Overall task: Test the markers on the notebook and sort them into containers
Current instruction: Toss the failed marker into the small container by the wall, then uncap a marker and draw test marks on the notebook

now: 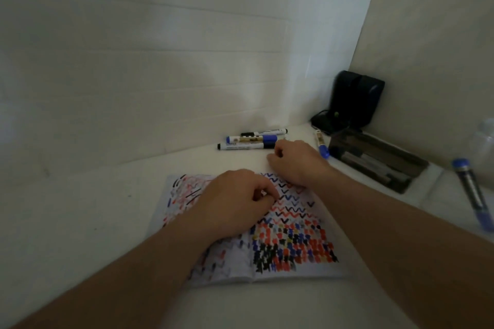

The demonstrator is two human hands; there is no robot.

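An open notebook [291, 243] lies on the white table, its pages full of red, blue and black test marks. My left hand [235, 203] rests on its upper middle with the fingers curled under; nothing shows in them. My right hand [296, 161] is beyond the notebook's far edge, fingers curled, with its fingertips at the right end of a black marker [244, 146]. Whether they grip that marker is hidden. Behind that one lie a blue marker [251, 139] and another black marker [264, 132]. A further blue marker [321, 145] lies right of my right hand.
A dark tray [395, 168] with markers in it sits at the right by the wall. A clear container [438, 189] at the far right holds a blue marker [471, 195]. A black device [352, 101] stands in the corner. White walls close off the back and right.
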